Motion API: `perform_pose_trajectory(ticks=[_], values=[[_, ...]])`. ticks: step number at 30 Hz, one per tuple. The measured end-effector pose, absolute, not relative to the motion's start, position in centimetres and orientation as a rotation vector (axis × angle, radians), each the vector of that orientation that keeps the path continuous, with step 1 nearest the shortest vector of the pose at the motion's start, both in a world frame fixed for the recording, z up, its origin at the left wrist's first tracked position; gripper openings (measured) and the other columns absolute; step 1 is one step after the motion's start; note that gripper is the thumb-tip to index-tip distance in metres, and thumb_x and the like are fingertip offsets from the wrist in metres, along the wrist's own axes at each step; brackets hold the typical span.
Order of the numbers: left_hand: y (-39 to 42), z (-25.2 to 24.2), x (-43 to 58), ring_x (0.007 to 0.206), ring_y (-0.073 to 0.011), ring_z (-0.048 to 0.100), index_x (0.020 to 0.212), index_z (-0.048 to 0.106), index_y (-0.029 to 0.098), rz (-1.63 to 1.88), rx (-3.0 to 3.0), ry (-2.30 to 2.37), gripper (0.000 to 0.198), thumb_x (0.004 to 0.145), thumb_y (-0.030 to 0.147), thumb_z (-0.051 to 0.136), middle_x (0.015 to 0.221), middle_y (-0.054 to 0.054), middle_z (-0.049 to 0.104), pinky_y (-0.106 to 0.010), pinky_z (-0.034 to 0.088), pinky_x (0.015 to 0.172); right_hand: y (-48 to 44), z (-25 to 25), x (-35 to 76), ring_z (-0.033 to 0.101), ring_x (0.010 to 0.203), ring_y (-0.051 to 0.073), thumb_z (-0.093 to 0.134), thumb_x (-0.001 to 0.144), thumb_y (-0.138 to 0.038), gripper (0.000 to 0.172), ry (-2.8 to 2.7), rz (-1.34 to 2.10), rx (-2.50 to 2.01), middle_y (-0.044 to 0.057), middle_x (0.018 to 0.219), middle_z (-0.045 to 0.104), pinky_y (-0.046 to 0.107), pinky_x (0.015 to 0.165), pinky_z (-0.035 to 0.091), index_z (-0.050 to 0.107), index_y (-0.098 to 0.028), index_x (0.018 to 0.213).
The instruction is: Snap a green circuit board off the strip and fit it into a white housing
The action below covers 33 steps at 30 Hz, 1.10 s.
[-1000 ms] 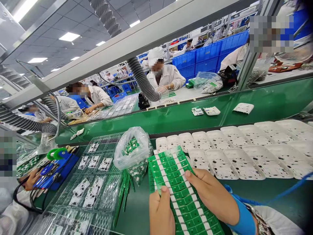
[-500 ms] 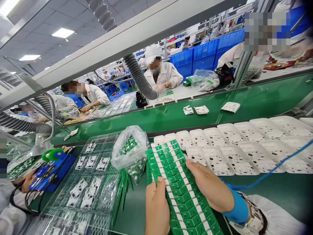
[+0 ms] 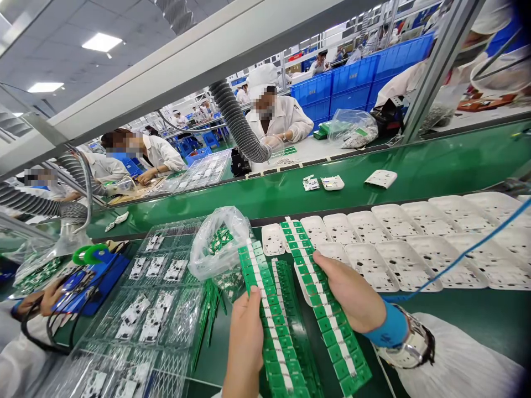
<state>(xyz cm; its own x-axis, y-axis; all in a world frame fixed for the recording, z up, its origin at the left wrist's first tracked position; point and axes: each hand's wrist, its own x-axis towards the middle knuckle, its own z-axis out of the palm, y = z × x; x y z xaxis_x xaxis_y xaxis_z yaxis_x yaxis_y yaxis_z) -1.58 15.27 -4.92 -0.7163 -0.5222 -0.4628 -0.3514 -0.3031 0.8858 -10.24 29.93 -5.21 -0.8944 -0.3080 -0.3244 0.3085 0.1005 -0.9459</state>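
Two long green circuit board strips with white bands run apart from each other in front of me. My left hand [image 3: 245, 326] is closed on the left circuit board strip [image 3: 271, 320], thumb lying on top. The right circuit board strip [image 3: 321, 293] is gripped along its outer edge by my right hand [image 3: 350, 287], which wears a blue wristband [image 3: 390, 326]. In the gap between them, more green board strips [image 3: 286, 282] lie on the green bench. Left of my left hand stands an open plastic bag [image 3: 219, 249] of small green boards.
White plastic housings [image 3: 373, 265] stand in rows on the right, a blue cord [image 3: 468, 254] crossing above them. Clear trays [image 3: 174, 315] with white-and-black parts lie left, beside thin green offcuts [image 3: 211, 309]. A co-worker's hand [image 3: 52, 296] is by a blue device [image 3: 93, 282]. Behind runs a green conveyor [image 3: 274, 193].
The green panel held in both hands has come apart lengthwise into two strips. My left hand has moved slightly left with one, leaving a gap that shows the strips beneath.
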Motion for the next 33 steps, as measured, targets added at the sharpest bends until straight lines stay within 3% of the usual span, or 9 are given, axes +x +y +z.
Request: perform_pose_trajectory(ticks=[3,6,9,13,17,25,28,31,33], values=[[14.3,-5.4,-0.8,0.064,-0.0216,0.053,0.1,0.062,0.012,-1.653,1.07,-2.349,0.045,0.076,0.048,0.053,0.069,-0.007,0.061,-0.033,0.04,0.066,30.1,-4.1,-10.4,0.037,0.126,0.029,0.051,0.076,-0.054,0.047,1.95,-1.768,0.184,0.004,0.131,0.048,0.042,0.102,0.037,0.059,-0.024,0.112],[13.8,-5.1,-0.1,0.103,-0.0374,0.05,0.121,0.051,0.0,-1.253,1.051,-2.695,0.065,0.078,0.049,0.05,0.112,-0.025,0.057,-0.047,0.033,0.088,30.1,-3.3,-10.3,0.04,0.123,0.032,0.055,0.074,-0.052,0.046,1.95,-1.711,0.224,0.005,0.131,0.047,0.043,0.096,0.041,0.061,-0.024,0.11],[13.1,-3.5,-0.3,0.121,-0.037,0.037,0.121,0.053,0.004,-1.277,0.964,-2.676,0.064,0.076,0.05,0.051,0.131,-0.022,0.045,-0.048,0.027,0.098,29.6,-2.8,-10.3,0.048,0.114,0.032,0.059,0.071,-0.05,0.041,1.989,-1.673,0.084,0.006,0.121,0.055,0.042,0.088,0.045,0.064,-0.023,0.101],[11.2,-0.7,-2.1,0.082,-0.0199,0.06,0.108,0.059,0.014,-1.822,0.732,-2.228,0.045,0.076,0.046,0.054,0.101,-0.01,0.064,-0.03,0.046,0.072,27.9,-1.6,-10.9,0.058,0.083,0.024,0.058,0.072,-0.049,0.03,1.904,-1.547,-0.42,0.005,0.083,0.063,0.034,0.069,0.046,0.062,-0.019,0.073],[9.1,1.5,-4.3,0.049,-0.0097,0.05,0.066,0.061,0.014,-1.855,0.499,-2.153,0.023,0.073,0.036,0.06,0.053,0.001,0.055,-0.019,0.037,0.046,24.9,0.3,-12.7,0.052,0.062,0.014,0.054,0.077,-0.041,0.03,1.659,-1.506,-0.71,0.0,0.061,0.055,0.027,0.061,0.042,0.054,-0.015,0.061],[4.1,1.4,-8.7,0.039,-0.0068,0.044,0.059,0.051,0.014,-2.071,0.52,-1.9,0.036,0.054,0.045,0.069,0.043,0.003,0.048,-0.018,0.033,0.041,17.9,1.5,-17.2,0.053,0.06,0.01,0.056,0.07,-0.021,0.011,1.308,-1.682,-0.511,-0.001,0.061,0.057,0.023,0.066,0.043,0.054,-0.012,0.064],[2.4,0.4,-10.1,0.039,-0.0064,0.044,0.059,0.046,0.015,-2.122,0.526,-1.903,0.042,0.051,0.05,0.068,0.044,0.003,0.047,-0.018,0.031,0.041,16.3,1.0,-18.2,0.049,0.048,0.009,0.046,0.072,-0.02,0.011,1.234,-1.632,-0.451,-0.002,0.052,0.052,0.023,0.056,0.042,0.052,-0.013,0.067],[1.3,0.1,-10.6,0.043,-0.0074,0.047,0.061,0.044,0.016,-2.103,0.544,-1.998,0.042,0.054,0.053,0.064,0.05,0.0,0.052,-0.019,0.034,0.045,15.6,0.4,-19.0,0.037,0.035,0.008,0.043,0.073,-0.021,0.011,1.237,-1.581,-0.4,-0.004,0.042,0.043,0.021,0.041,0.032,0.047,-0.016,0.064],[0.8,0.4,-10.5,0.047,-0.0096,0.051,0.063,0.046,0.016,-2.038,0.573,-2.119,0.041,0.056,0.054,0.059,0.055,-0.002,0.055,-0.021,0.035,0.047,15.6,0.2,-19.6,0.037,0.036,0.008,0.044,0.072,-0.023,0.012,1.275,-1.564,-0.392,-0.003,0.044,0.044,0.021,0.041,0.031,0.046,-0.017,0.062]])
